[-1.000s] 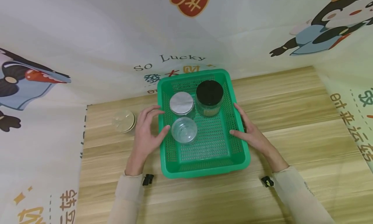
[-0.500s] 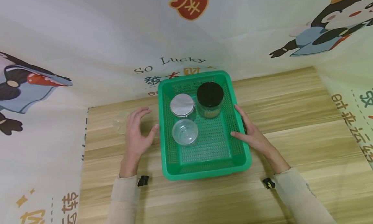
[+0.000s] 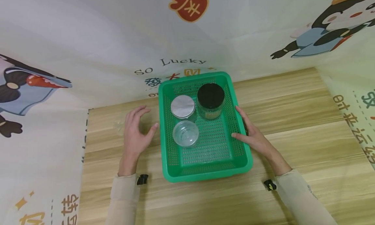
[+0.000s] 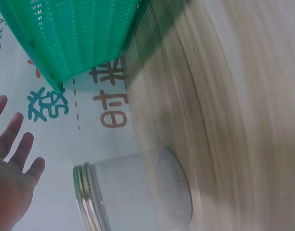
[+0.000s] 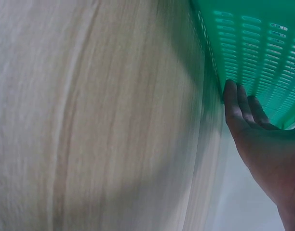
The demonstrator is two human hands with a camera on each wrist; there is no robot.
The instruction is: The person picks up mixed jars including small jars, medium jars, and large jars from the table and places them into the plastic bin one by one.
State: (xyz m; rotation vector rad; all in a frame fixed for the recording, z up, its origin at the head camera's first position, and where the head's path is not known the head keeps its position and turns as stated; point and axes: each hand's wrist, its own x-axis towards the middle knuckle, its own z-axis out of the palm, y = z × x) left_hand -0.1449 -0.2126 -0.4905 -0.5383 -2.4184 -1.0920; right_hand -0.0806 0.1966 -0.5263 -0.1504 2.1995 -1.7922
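The right hand [image 3: 255, 140] grips the right wall of the green basket [image 3: 205, 177], thumb inside, fingers outside, likely to steady it on the desk [image 3: 287, 111]. The left hand [image 3: 136, 138], fingers relaxed and holding nothing, is left of it, near a clear jar [image 4: 133, 190]. The basket's walls presumably keep three upright jars [image 3: 211, 96] together.

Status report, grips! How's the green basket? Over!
Left grip empty. Right grip holds green basket by its rim. Black-lidded jar inside. Clear jar outside, near left grip; might get bumped.
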